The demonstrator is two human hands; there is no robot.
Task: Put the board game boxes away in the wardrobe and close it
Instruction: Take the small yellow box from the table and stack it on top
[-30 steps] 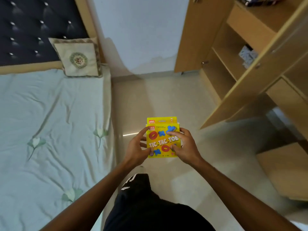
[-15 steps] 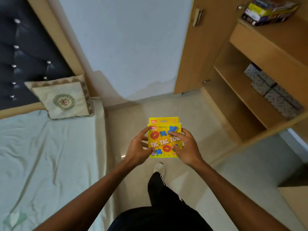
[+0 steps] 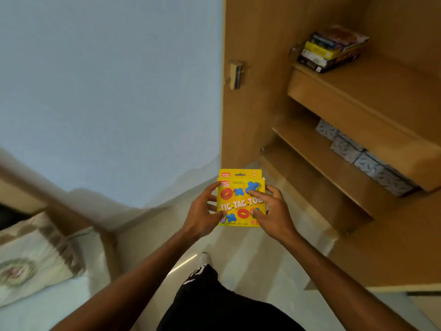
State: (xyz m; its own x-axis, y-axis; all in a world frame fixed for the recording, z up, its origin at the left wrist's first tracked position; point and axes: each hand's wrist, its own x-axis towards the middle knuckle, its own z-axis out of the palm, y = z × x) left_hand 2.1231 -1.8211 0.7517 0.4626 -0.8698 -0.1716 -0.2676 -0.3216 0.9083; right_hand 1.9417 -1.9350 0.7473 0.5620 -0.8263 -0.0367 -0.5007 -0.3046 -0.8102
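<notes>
A yellow Tic Tac Toe box [image 3: 239,199] is held upright in front of me at mid-frame. My left hand [image 3: 202,213] grips its left edge and my right hand [image 3: 274,211] grips its right edge, fingers over the front. The open wardrobe [image 3: 334,111] fills the upper right, up and to the right of the box. A stack of board game boxes [image 3: 331,48] lies on its upper shelf. Its open left door [image 3: 253,75] with a metal handle stands just behind the held box.
Grey patterned boxes [image 3: 362,156] sit on a lower wardrobe shelf. Another wardrobe door panel [image 3: 393,247] stands open at the right, near my right arm. The bed with a cushion [image 3: 31,256] is at the lower left. Pale floor [image 3: 250,263] runs between bed and wardrobe.
The view has swung up and toward the wardrobe; the bed has slid off to the lower left and the upper shelf with stacked boxes has come into view. Both hands keep hold of the yellow box.
</notes>
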